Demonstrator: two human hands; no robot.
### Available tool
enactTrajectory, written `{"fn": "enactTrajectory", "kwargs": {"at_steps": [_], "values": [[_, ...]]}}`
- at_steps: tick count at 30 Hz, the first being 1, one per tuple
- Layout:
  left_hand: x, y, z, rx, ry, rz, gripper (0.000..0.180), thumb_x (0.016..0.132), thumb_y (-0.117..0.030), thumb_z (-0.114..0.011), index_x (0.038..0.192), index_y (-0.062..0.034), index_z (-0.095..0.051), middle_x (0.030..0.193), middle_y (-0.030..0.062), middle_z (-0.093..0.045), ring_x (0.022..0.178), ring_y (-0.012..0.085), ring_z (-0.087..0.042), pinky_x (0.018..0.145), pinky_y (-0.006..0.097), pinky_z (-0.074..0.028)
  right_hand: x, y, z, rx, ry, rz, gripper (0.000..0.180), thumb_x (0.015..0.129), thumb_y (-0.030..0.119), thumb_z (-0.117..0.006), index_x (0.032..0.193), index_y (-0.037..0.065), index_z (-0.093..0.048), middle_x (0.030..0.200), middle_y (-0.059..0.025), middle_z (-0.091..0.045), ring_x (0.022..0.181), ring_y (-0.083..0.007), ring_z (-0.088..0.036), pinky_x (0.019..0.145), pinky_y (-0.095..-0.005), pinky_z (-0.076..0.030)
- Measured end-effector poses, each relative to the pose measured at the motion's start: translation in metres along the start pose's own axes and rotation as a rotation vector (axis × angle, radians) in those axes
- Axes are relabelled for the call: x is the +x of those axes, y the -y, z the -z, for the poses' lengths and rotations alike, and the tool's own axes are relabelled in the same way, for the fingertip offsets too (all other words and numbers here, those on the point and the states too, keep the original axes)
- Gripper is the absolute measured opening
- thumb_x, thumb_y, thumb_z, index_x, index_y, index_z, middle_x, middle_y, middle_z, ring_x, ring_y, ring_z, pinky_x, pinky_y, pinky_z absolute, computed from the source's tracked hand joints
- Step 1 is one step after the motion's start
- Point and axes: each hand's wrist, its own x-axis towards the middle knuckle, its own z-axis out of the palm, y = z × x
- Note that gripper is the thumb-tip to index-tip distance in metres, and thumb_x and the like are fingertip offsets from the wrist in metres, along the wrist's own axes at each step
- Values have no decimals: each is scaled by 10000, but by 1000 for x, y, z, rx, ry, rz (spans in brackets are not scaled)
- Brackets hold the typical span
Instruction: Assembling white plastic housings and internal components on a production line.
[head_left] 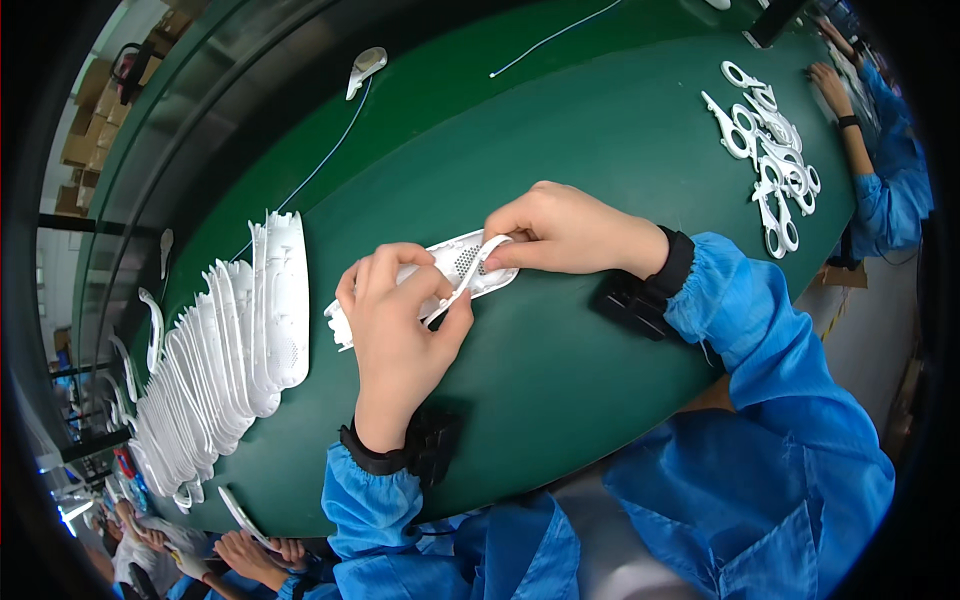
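Note:
Near the middle of the table lies a long white plastic shell (497,281), with a patch of small holes near its right end. Over the shell is a thin white plastic part with a ring-shaped end (464,288), slanting across it. My left hand (392,320) is closed around the left part of the shell, its thumb and fingertips at the lower end of the thin part. With thumb and forefinger, my right hand (568,229) pinches the upper end of the thin part, above the shell's right end. My left fingers hide much of the shell's left half.
A long row of nested white shells (284,318) stands at the left. To the right is a pile of white ring-ended parts (780,160). A white device with a cable (368,64) lies at the back. Another person's hand (831,92) rests at the far right edge.

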Motion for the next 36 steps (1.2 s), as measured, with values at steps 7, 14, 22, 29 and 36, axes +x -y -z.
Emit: {"fn": "enactTrajectory", "kwargs": {"at_steps": [7, 14, 22, 29, 36], "values": [[5, -7, -1, 74, 39, 2, 149, 669, -133, -712, 672, -90, -569, 987, 55, -504, 999, 266, -498, 962, 458, -279, 3, 3, 0, -121, -44, 83, 238, 754, 198, -739, 918, 71, -620, 561, -58, -567, 520, -221, -568, 481, -354, -372], [0, -19, -7, 155, 36, 31, 249, 687, -114, -716, 867, -75, -548, 1021, 95, -489, 1023, 286, -485, 927, 420, -284, 7, 11, -6, -299, -147, 152, 449, 674, 216, -775, 1034, 111, -528, 757, -56, -636, 698, -290, -641, 561, -404, -463], [16, -20, 3, 396, 236, 87, 314, 701, -193, -794, 940, -64, -638, 865, 116, -652, 784, 329, -621, 726, 423, -439, 6, 10, -4, -395, 24, 93, 294, 709, 249, -751, 915, 98, -606, 791, -65, -658, 739, -284, -654, 596, -393, -488], [22, -10, 7, 313, 218, -24, 228, 738, -238, -757, 856, -57, -685, 753, 149, -670, 705, 337, -641, 637, 414, -483, 14, -3, -6, -316, -14, 199, 302, 821, 344, -683, 719, 62, -642, 643, -104, -637, 606, -305, -620, 537, -398, -460], [26, -5, 7, 290, 168, -63, 226, 735, -250, -748, 857, -69, -691, 744, 145, -668, 700, 342, -641, 621, 421, -487, 16, -4, -6, -351, -25, 202, 366, 821, 406, -673, 708, 58, -645, 596, -128, -608, 592, -331, -607, 541, -426, -458]]}}
